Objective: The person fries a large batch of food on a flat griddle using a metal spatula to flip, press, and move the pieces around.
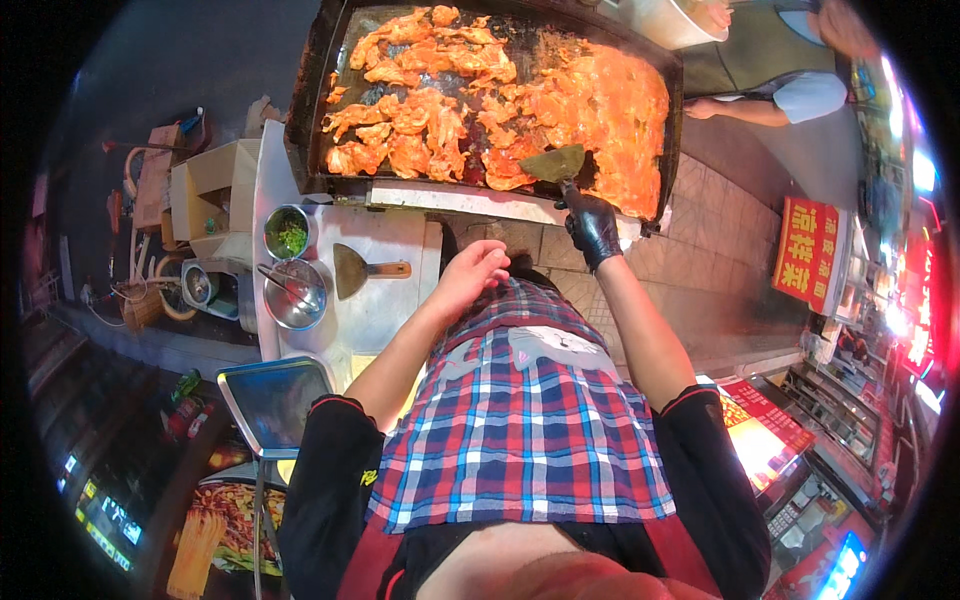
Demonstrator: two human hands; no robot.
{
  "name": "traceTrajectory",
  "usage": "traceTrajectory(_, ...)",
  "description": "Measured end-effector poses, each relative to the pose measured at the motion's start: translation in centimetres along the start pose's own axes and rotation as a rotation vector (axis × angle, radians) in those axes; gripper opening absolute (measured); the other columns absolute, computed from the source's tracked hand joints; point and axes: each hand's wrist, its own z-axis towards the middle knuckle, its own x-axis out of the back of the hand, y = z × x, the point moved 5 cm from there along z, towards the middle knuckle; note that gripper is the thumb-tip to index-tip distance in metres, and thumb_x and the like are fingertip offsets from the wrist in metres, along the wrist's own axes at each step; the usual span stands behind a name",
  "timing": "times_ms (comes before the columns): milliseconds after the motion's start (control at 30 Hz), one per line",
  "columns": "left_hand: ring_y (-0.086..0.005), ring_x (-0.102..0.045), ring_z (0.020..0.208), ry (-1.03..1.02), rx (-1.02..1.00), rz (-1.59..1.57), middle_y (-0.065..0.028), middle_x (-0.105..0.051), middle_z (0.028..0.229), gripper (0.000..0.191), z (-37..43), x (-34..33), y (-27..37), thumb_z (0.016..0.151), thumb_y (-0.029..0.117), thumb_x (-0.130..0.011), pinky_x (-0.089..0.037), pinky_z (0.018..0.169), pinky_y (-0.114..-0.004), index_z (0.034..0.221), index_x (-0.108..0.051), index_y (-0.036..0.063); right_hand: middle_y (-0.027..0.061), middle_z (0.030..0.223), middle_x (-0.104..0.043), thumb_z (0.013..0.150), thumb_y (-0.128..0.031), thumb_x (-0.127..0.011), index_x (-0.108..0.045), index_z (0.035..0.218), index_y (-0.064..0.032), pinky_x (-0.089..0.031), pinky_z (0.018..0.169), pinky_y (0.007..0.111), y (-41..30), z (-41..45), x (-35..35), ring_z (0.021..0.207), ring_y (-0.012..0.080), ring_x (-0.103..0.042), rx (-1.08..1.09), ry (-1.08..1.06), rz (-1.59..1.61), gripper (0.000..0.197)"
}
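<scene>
My right hand (pixel 592 229), in a black glove, grips the handle of a wide metal scraper (pixel 555 163). Its blade rests at the near side of a large rectangular griddle (pixel 480 196), against reddish sauced meat pieces (pixel 504 166). On the griddle's right half the meat (pixel 615 112) lies in a dense layer; on the left it sits in looser clumps (pixel 427 127) with dark metal showing between. My bare left hand (pixel 474 271) hovers in front of my plaid apron (pixel 517 420), fingers loosely curled and apart, holding nothing.
Left of me, a metal side table (pixel 375 322) bears a second scraper (pixel 367 270), a steel cup of chopped greens (pixel 289 232) and a steel bowl (pixel 295 294) with a utensil. A cardboard box (pixel 214 195) stands beyond. Across the griddle, a person's arm (pixel 739 110) is near a white tub (pixel 675 22).
</scene>
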Motion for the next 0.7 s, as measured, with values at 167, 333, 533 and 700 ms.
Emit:
traceTrajectory(167, -0.0147, -0.065, 0.100, -0.009, -0.008, 0.007, -0.0095, -0.066, 0.117, 0.040, 0.6, -0.4, 0.9, 0.107, 0.029, -0.054, -0.052, 0.083, -0.026, 0.136, -0.052, 0.0021, 0.0105, 0.074, -0.066, 0.092, -0.035, -0.067, -0.071, 0.103, -0.0061, -0.047, 0.055, 0.039, 0.4, 2.3, -4.3, 0.061, 0.0260, -0.063, -0.013, -0.104, -0.068, 0.031)
traceTrajectory(333, -0.0154, -0.066, 0.099, 0.012, -0.041, -0.020, -0.0096, -0.066, 0.117, 0.040, 0.1, 0.7, 0.2, 0.107, 0.030, -0.055, -0.052, 0.082, -0.026, 0.137, -0.052, 0.0025, 0.0006, 0.064, -0.056, 0.091, -0.053, -0.071, -0.074, 0.098, -0.0083, -0.034, 0.042, 0.028, -3.8, -2.4, -1.0, 0.048, 0.0107, -0.052, -0.467, -0.127, 0.420, 0.045)
traceTrajectory(533, -0.0151, -0.066, 0.097, 0.020, -0.023, -0.007, -0.0102, -0.065, 0.118, 0.039, 0.6, 0.4, 0.1, 0.107, 0.029, -0.054, -0.052, 0.081, -0.025, 0.136, -0.052, 0.0028, -0.0015, 0.056, -0.047, 0.094, -0.054, -0.068, -0.075, 0.094, -0.0064, -0.026, 0.040, 0.028, 2.0, -2.5, 3.9, 0.042, 0.0103, -0.041, -0.592, -0.073, 0.494, 0.048)
traceTrajectory(700, -0.0151, -0.066, 0.097, -0.025, -0.037, 0.004, -0.0104, -0.065, 0.118, 0.039, 1.5, -0.8, 0.0, 0.107, 0.029, -0.055, -0.052, 0.080, -0.026, 0.137, -0.052, 0.0033, -0.0015, 0.054, -0.044, 0.093, -0.057, -0.068, -0.051, 0.067, -0.0158, -0.029, 0.040, 0.029, 0.9, 1.1, 2.2, 0.040, 0.0119, -0.037, -0.468, 0.013, 0.443, 0.052)
